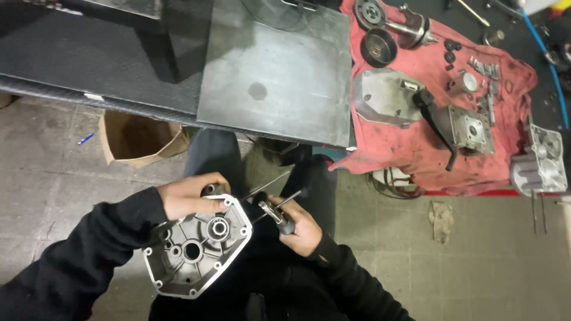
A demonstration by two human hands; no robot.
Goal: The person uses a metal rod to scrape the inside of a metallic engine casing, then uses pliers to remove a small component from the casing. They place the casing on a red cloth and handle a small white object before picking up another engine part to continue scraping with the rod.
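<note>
Open brown cardboard box [135,138] — on floor, under bench edge.

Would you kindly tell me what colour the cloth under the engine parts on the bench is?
The cloth is red with dark grease stains, seen in the head view.

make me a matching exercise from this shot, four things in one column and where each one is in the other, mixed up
Things:
1. grey metal engine cover
2. thin metal tools
3. red rag
4. brown paper bag

Places:
A. on the floor beside the dark bench
B. held in the right hand
C. gripped at its top edge by the left hand
D. spread on the bench under loose engine parts

Pairs: 1-C, 2-B, 3-D, 4-A
</note>
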